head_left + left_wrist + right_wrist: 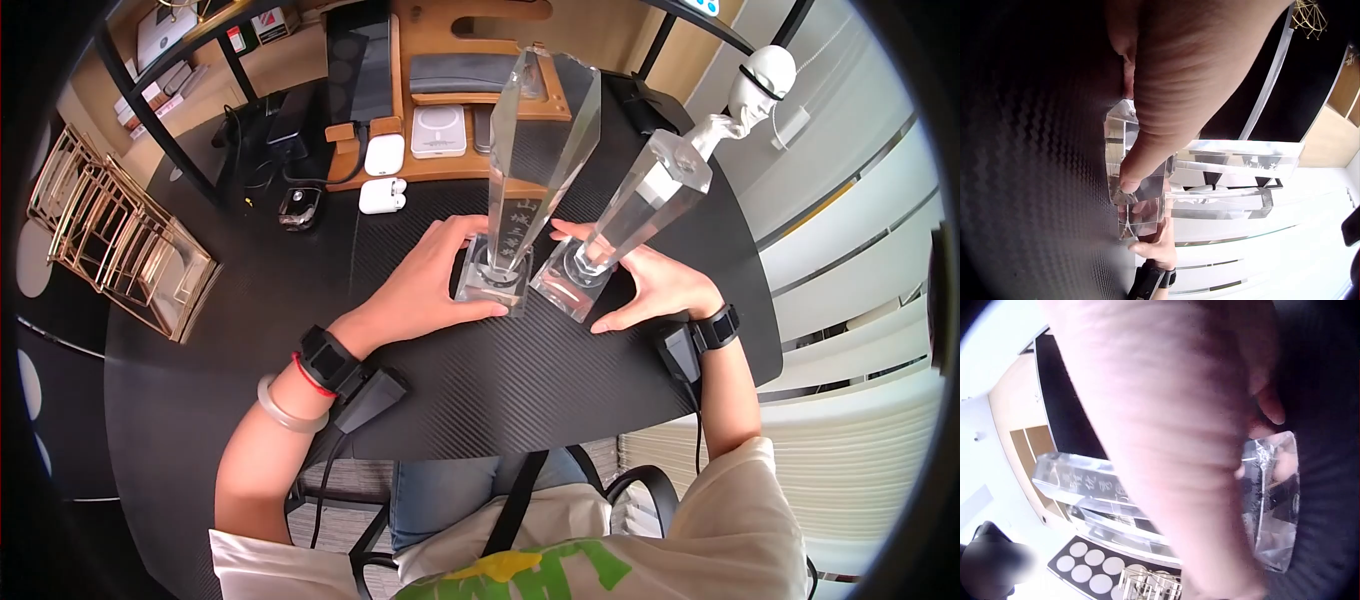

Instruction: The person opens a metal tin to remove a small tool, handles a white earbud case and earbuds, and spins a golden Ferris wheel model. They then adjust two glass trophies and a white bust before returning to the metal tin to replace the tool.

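Note:
Two tall clear crystal trophies stand side by side on the black desk. My left hand grips the square base of the left trophy, thumb along the near side and fingers round the back. This taller trophy carries engraved characters low on its column. Round the base of the right trophy, my right hand has its fingers behind and its thumb at the near corner. That trophy leans right in the head view. In the left wrist view the left thumb presses on the clear base.
A wooden desk organizer stands at the back with a white charging pad. Before it lie white earbuds in a case and a watch. A gold wire rack stands left; a white figurine is behind the right trophy.

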`<state>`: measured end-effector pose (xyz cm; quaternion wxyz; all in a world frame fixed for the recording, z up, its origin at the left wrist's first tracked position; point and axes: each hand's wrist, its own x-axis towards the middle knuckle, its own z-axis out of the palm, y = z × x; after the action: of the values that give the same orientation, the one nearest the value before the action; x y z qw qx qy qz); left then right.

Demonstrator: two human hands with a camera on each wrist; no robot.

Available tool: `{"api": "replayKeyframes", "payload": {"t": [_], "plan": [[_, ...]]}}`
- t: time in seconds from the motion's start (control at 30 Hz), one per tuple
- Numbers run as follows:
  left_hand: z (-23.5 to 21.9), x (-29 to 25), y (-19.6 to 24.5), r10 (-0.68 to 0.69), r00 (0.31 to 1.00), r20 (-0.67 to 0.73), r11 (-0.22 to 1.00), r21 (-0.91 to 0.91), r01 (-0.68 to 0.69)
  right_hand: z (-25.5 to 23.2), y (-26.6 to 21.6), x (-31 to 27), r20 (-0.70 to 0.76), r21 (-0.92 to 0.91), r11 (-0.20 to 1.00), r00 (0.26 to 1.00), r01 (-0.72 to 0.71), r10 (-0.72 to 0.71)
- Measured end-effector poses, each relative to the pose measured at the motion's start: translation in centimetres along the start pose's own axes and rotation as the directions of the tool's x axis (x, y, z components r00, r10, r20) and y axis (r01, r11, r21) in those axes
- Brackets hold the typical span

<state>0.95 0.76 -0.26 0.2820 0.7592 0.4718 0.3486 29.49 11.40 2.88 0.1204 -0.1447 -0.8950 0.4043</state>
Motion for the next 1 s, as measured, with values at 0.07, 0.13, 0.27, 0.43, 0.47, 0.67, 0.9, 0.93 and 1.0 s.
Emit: {"api": "replayKeyframes", "payload": {"t": [0.07, 0.13, 0.27, 0.43, 0.47, 0.67, 0.9, 0.93, 1.0], "plan": [[-0.1, -0.1, 0.0, 0.002, 1.0, 0.001, 1.0, 0.012, -0.002, 0.0, -0.5, 0.3, -0.027, -0.024, 0.996, 0.996, -0.087, 0.086], [0.0, 0.0, 0.1, 0.0, 1.0, -0.003, 1.0, 0.004, 0.0, 0.5, -1.5, 0.6, -0.096, -0.179, 0.972, 0.986, -0.153, 0.137], [0.0, 0.0, 0.1, 0.004, 1.0, -0.007, 1.0, 0.005, -0.004, 0.5, -0.6, 0.3, -0.072, -0.142, 0.988, 0.996, -0.063, 0.053], [0.0, -0.1, 0.2, 0.016, 1.0, -0.02, 0.999, 0.03, -0.015, -0.4, 0.5, -0.5, 0.052, 0.03, 0.994, 0.993, -0.106, 0.105], [0.1, -0.1, 0.2, 0.02, 1.0, -0.019, 0.999, 0.031, -0.019, -0.5, 0.4, -0.5, 0.056, 0.029, 0.993, 0.992, -0.111, 0.109], [0.0, -0.1, 0.3, 0.004, 1.0, -0.016, 1.0, 0.01, -0.004, 0.7, -0.3, 0.4, 0.023, 0.019, 0.997, 0.997, -0.078, 0.077], [1.1, 0.1, -0.3, 0.143, 0.986, -0.083, 0.968, 0.218, -0.122, 2.9, -0.7, 1.3, -0.132, -0.038, 0.999, 0.991, 0.013, -0.018], [1.0, 0.2, -0.2, 0.128, 0.989, -0.075, 0.973, 0.205, -0.11, 3.3, -1.2, 1.5, -0.164, 0.032, 0.999, 0.986, -0.01, 0.015], [1.1, 0.2, -0.3, 0.111, 0.992, -0.065, 0.977, 0.192, -0.097, 3.6, -1.7, 1.7, -0.217, -0.03, 1.0, 0.976, -0.007, 0.0]]}}
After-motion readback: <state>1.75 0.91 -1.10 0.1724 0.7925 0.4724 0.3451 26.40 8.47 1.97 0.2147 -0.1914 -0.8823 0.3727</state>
